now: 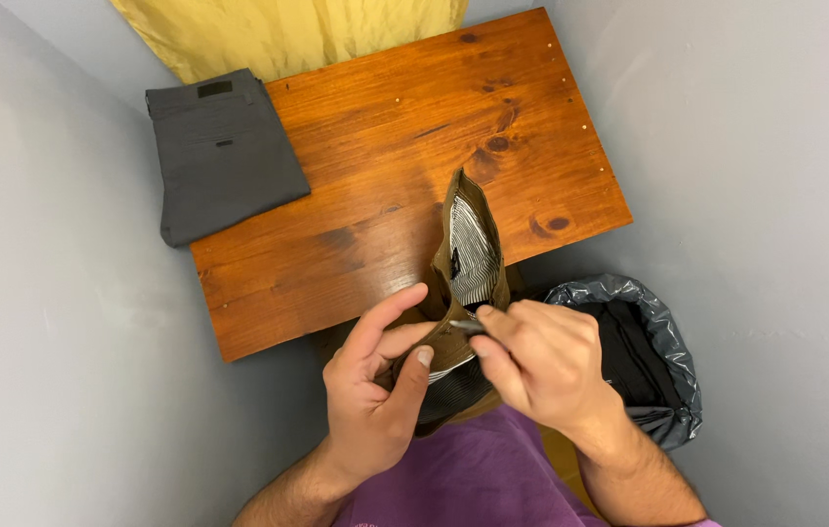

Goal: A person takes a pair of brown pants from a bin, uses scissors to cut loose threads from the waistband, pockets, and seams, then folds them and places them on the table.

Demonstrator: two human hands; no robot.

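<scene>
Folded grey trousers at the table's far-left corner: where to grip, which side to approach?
Probably best the near-left part of the folded grey trousers, coming from the left: that end overhangs the wooden table, so fingers can likely slide under the stacked layers. Both hands are on the brown trousers.

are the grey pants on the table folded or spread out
Folded. The grey pants lie as a compact flat rectangle at the far left corner of the wooden table, waistband at the far end.

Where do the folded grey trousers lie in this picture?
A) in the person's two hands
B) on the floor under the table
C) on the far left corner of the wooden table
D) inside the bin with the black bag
C: the folded grey trousers lie flat on the far left corner of the wooden table, partly over its edge, away from both hands.
</scene>
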